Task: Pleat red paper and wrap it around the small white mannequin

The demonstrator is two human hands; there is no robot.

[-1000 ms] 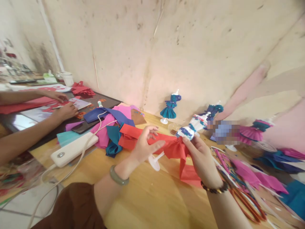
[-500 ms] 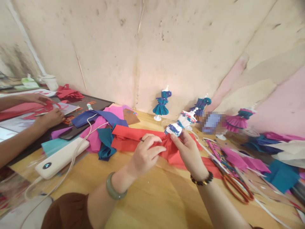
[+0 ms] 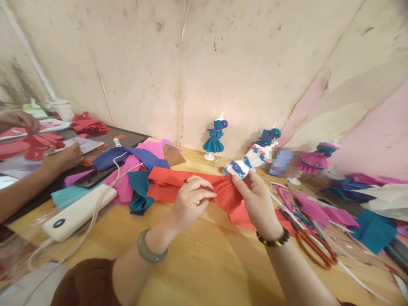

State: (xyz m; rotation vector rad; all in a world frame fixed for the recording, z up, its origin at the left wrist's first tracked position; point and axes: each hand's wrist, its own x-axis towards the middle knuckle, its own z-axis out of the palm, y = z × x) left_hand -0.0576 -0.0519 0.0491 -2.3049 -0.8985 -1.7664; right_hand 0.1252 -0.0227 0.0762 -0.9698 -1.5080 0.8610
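My right hand point(image 3: 259, 199) is closed around a small white mannequin point(image 3: 239, 169), a dress form patched with blue and red scraps and tilted to the right. Gathered red crepe paper point(image 3: 172, 176) runs from the left up to the mannequin's lower end, under my right thumb. My left hand point(image 3: 193, 202) has curled fingers pinching the lower edge of that paper, just left of the mannequin. Part of the paper lies hidden behind both hands.
Dressed mannequins point(image 3: 214, 138) stand by the wall. Orange-handled scissors point(image 3: 315, 248) and paper scraps point(image 3: 318, 210) lie at right. A white power bank point(image 3: 79, 212), cable and phone point(image 3: 98, 174) lie at left. Another person's hands point(image 3: 63, 157) work with red cutouts at far left.
My right hand has tipped the mannequin further over to the right, drawing the red paper along. My left hand has shifted slightly left. The other person's far hand has lifted a red cutout.
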